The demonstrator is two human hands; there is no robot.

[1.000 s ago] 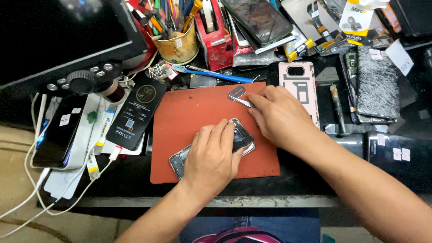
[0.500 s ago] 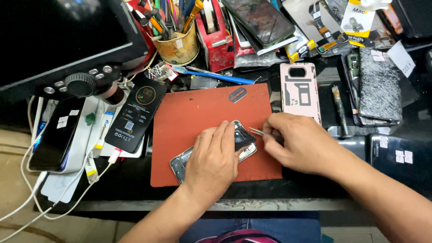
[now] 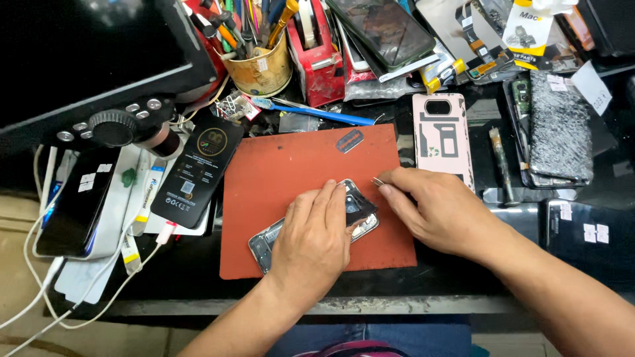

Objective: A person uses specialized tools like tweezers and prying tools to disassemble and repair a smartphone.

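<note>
Now two hands work one opened phone (image 3: 360, 210): left (image 3: 316, 239) pressing it flat, right (image 3: 442, 210) pinching one tweezers (image 3: 378, 180).

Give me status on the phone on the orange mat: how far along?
Done: the opened silver-framed phone lies on the orange rubber mat, its insides showing at the lower end. In hand: the left hand presses it flat; the right hand holds a thin metal tool beside its camera corner. Left: the phone is not closed up, and the small grey blade lies unused on the mat.
</note>
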